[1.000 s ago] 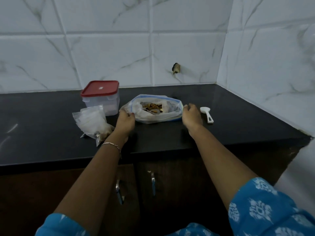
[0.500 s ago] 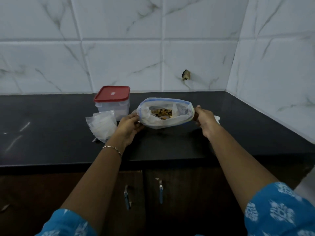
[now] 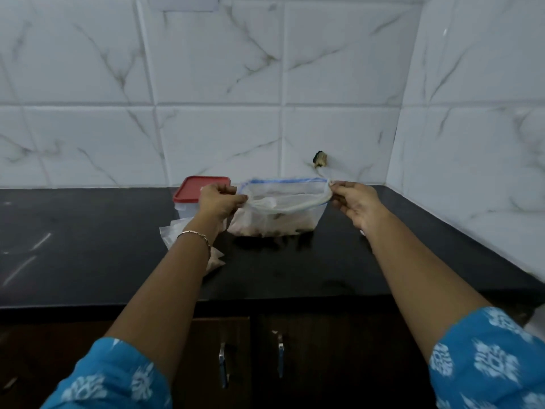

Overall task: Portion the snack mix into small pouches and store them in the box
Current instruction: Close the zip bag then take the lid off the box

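White marble-veined wall tiles [image 3: 224,128] fill the back and right, and below them runs the black stone surface [image 3: 88,246] over dark wooden cabinet doors [image 3: 324,364] with two metal handles. Both blue patterned sleeves [image 3: 486,358] are cut off at the bottom edge.

Centre stage: the clear zip-top bag of snack mix with a blue seal strip [image 3: 283,208] now stands upright on the surface, its mouth pulled wide. Half a second ago it lay tipped toward the camera with the brown mix showing through the opening; now the mix is only a blurred brownish mass at the bottom, hard to make out through the plastic.

The left hand [image 3: 219,200] pinches the bag's left rim, fingers closed on the plastic. The right hand [image 3: 355,205] pinches the right corner of the rim between thumb and fingertips, the other fingers loosely spread.

Behind the left hand sits the clear plastic box with a red lid [image 3: 194,196], lid on, its right side hidden by that hand. The stack of small clear pouches [image 3: 177,234] lies just left of the bag, mostly covered by the left wrist with its thin bracelet [image 3: 196,235]. The white scoop seen a second ago is out of sight behind the right hand. A small dark mark [image 3: 320,159] sits on the tiles above the bag.
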The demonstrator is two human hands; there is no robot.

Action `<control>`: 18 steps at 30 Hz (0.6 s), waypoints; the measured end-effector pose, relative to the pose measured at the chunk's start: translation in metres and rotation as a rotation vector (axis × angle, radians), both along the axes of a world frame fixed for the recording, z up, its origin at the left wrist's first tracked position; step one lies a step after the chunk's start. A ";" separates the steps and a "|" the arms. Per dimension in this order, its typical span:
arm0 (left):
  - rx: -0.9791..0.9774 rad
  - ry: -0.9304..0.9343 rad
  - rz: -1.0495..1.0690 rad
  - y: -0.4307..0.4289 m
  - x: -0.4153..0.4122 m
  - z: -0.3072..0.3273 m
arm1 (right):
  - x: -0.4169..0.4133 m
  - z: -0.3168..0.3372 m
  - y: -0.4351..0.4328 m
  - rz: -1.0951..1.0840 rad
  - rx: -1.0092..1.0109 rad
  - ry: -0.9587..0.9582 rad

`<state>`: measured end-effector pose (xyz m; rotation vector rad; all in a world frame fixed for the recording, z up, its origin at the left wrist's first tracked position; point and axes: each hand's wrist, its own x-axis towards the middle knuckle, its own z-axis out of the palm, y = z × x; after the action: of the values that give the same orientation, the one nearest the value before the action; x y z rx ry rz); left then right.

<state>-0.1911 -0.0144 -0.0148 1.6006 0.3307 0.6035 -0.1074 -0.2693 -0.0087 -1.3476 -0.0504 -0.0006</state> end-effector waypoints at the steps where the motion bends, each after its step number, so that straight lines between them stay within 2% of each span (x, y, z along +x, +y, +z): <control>1: 0.053 0.001 0.030 0.002 0.002 0.003 | -0.002 0.004 0.000 -0.027 -0.022 -0.041; 4: 0.197 0.012 0.096 0.004 0.008 0.010 | -0.005 0.013 0.000 -0.176 -0.193 -0.151; 8: 0.358 0.016 0.174 -0.002 0.010 0.024 | -0.003 0.019 0.000 -0.337 -0.368 -0.170; 11: 0.523 -0.024 0.219 -0.008 0.010 0.032 | -0.006 0.021 0.002 -0.358 -0.582 -0.274; 14: 0.770 -0.060 0.215 -0.015 0.009 0.034 | -0.010 0.025 0.006 -0.294 -0.806 -0.371; 16: 0.802 -0.056 0.218 -0.013 0.009 0.032 | -0.008 0.027 0.008 -0.227 -0.814 -0.315; 18: 0.589 0.002 0.231 -0.006 0.011 0.031 | -0.006 0.029 0.009 -0.139 -0.600 -0.149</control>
<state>-0.1798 -0.0204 0.0161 2.1425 0.3627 0.9360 -0.1136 -0.2601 0.0202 -1.9473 -0.0866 -0.2183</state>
